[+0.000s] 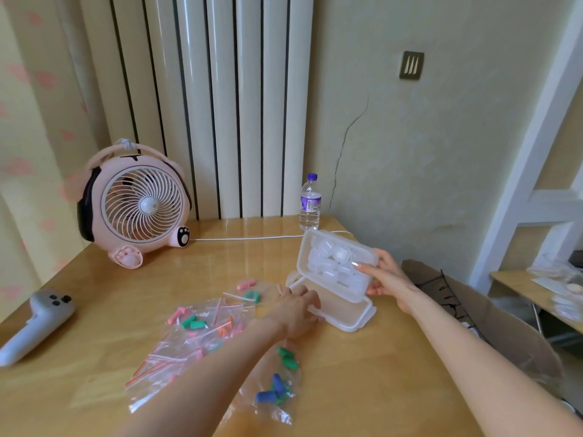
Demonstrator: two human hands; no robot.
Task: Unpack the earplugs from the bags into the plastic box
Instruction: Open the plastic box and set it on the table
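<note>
Bags (189,357) of earplugs (194,323) lie left of the left hand (295,313) and nearer me. That hand seems to grip the flat half of the plastic box (347,309). Right hand (389,279) grips the raised half, tilted up, facing me. Box's long axis runs from left hand toward right.

Single head-worn wide-angle cam, pitched forward and down at the table (394,373). Close-in: left hand (296,313) and right hand (389,279) mid-frame, wall (441,137) upper right.
</note>
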